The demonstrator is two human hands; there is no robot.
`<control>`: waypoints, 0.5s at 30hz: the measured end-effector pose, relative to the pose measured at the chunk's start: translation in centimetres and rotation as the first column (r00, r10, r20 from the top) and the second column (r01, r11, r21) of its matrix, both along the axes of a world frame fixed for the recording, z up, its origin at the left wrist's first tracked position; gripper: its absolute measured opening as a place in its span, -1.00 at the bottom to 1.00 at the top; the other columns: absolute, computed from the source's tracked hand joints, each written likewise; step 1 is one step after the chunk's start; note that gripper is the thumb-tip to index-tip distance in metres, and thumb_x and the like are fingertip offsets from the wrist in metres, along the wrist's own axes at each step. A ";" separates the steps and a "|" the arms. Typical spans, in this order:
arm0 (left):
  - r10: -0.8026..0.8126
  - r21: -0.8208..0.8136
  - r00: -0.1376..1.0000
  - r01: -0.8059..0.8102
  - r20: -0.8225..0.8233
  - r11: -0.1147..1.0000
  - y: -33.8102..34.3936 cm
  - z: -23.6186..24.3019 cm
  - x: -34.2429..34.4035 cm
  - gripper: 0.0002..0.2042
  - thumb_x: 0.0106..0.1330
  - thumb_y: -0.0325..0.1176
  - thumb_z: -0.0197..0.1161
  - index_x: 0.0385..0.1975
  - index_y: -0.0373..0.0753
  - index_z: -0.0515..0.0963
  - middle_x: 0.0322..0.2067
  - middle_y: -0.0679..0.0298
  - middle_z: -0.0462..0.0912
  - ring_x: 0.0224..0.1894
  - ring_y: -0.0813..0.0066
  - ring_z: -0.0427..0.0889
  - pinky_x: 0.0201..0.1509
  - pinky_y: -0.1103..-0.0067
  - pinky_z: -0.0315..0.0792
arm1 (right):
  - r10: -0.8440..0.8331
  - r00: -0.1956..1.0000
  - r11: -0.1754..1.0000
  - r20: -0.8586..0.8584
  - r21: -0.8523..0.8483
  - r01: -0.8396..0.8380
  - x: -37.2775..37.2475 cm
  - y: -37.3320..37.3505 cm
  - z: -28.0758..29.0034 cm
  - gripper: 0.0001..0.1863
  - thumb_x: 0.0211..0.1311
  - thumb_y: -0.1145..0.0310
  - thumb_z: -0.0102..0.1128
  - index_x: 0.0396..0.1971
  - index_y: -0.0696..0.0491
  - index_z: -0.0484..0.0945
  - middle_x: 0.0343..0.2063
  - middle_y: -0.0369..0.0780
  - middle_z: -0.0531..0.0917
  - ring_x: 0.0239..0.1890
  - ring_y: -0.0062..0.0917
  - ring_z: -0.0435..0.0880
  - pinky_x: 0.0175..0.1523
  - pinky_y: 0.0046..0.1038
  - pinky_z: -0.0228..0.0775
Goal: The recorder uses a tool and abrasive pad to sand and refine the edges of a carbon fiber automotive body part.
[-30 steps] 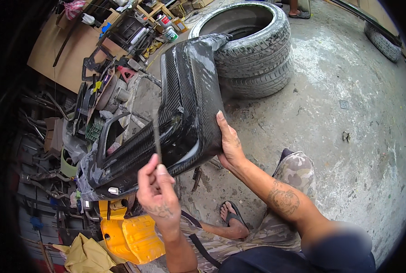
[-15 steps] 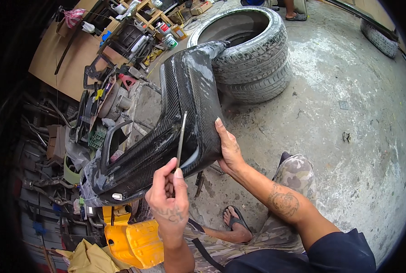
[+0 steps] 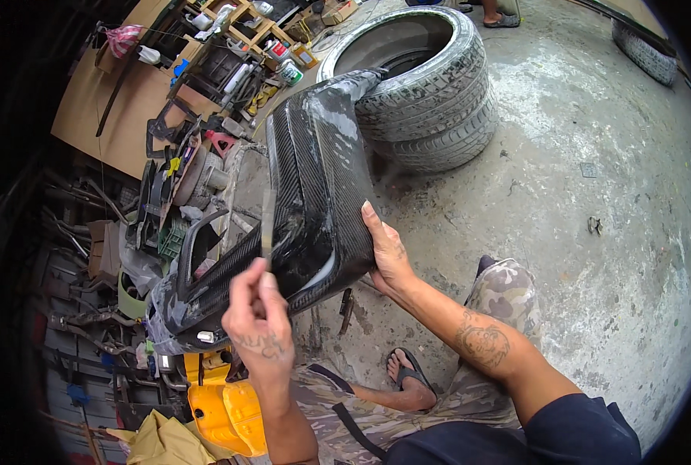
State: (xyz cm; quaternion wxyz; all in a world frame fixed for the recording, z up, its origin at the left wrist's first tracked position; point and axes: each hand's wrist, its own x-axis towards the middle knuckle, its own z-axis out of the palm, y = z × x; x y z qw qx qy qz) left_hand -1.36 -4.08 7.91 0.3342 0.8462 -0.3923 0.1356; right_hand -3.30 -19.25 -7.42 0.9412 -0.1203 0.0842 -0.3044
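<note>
A large, glossy black carbon-fibre car body panel [image 3: 341,167], shaped like a bumper, lies tilted in front of me, with whitish smears along its upper part. My right hand [image 3: 390,260] grips its near right edge, thumb on top and fingers out of sight underneath. Pinched between thumb and fingers of my left hand [image 3: 258,325] is a slender metal tool [image 3: 268,221], blurred by motion. Its tip points up over the panel's inner bend; whether it touches the surface cannot be told. A pale, curved slot [image 3: 323,271] shows at the panel's corner.
Two stacked tyres [image 3: 430,116] support the panel's far end. Cans [image 3: 289,72], car parts and scrap crowd the left side. A yellow plastic piece [image 3: 229,411] sits at lower left. Another person's foot [image 3: 503,20] shows at the top; a further tyre [image 3: 644,58] lies far right.
My left hand has moved left and slightly down with the slender metal tool, away from the slot. My right hand keeps its grip, and the panel has barely shifted.
</note>
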 end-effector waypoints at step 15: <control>0.555 -0.247 0.829 -0.553 -0.068 0.796 26.2 2.1 -0.5 -0.78 0.57 -0.43 0.12 0.08 -0.38 0.54 -0.45 0.38 0.60 -0.39 0.73 0.52 -0.24 0.70 0.39 | -0.125 0.973 0.973 -0.194 -0.214 0.082 0.1 -1.1 -2.2 -0.16 0.40 -0.36 0.08 0.39 0.03 0.38 0.28 -0.24 0.55 0.31 -0.43 0.50 0.42 -0.29 0.31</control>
